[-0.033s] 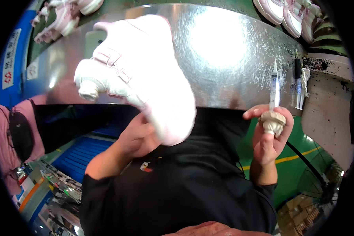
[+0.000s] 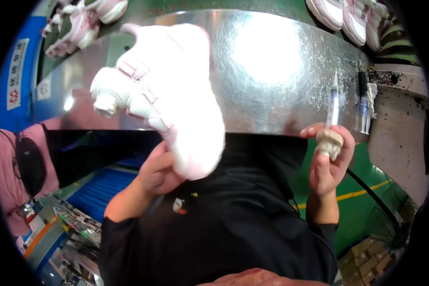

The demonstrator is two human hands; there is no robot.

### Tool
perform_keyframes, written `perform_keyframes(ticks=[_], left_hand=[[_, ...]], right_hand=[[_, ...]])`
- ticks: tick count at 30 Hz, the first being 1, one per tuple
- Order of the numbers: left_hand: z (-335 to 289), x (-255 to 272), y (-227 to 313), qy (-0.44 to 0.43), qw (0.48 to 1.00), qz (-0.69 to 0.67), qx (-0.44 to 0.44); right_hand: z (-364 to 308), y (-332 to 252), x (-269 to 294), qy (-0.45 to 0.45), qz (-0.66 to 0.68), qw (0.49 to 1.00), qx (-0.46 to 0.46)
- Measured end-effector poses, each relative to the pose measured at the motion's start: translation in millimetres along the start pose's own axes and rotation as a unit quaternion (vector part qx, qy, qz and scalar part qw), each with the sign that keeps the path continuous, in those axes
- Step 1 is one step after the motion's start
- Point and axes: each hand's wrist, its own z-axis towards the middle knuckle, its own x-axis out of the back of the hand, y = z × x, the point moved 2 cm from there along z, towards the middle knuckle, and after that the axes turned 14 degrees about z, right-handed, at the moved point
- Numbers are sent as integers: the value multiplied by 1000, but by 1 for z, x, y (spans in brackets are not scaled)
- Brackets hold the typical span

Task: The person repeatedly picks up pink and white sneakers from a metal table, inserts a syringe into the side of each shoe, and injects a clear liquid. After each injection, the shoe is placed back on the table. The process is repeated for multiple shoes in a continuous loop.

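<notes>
My left hand (image 2: 161, 170) grips a white and pale pink shoe (image 2: 188, 105) at its near end, the fingers partly hidden beneath it. The shoe is tilted over the metal tabletop, with pink-edged straps on its left side. Beside those straps a rounded white part ends in a knotted, off-white lump (image 2: 106, 105). In my right hand (image 2: 326, 174), thumb and fingers close round a beige, crumpled lump (image 2: 330, 142). A clear syringe (image 2: 334, 107) points away from this hand. Its near end passes behind the lump, so I cannot tell whether the hand also holds it.
The shiny metal tabletop (image 2: 267, 107) has white specks at its right. A second syringe (image 2: 365, 114) and a black pen-like tool (image 2: 362, 83) lie there. More pink and white shoes (image 2: 341, 16) stand beyond. A person in pink (image 2: 43, 167) is at the left.
The shoe's near end has swung slightly left with my left hand. My right hand still grips the beige lump and has shifted slightly up in the picture.
</notes>
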Motion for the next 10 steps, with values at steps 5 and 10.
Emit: perform_keyframes(ticks=[5, 10], left_hand=[[1, 19, 54, 64, 991, 66, -101], [81, 22, 107, 63, 969, 209, -119]], right_hand=[[28, 25, 27, 18, -240, 968, 75], [38, 25, 30, -16, -341, 935, 93]])
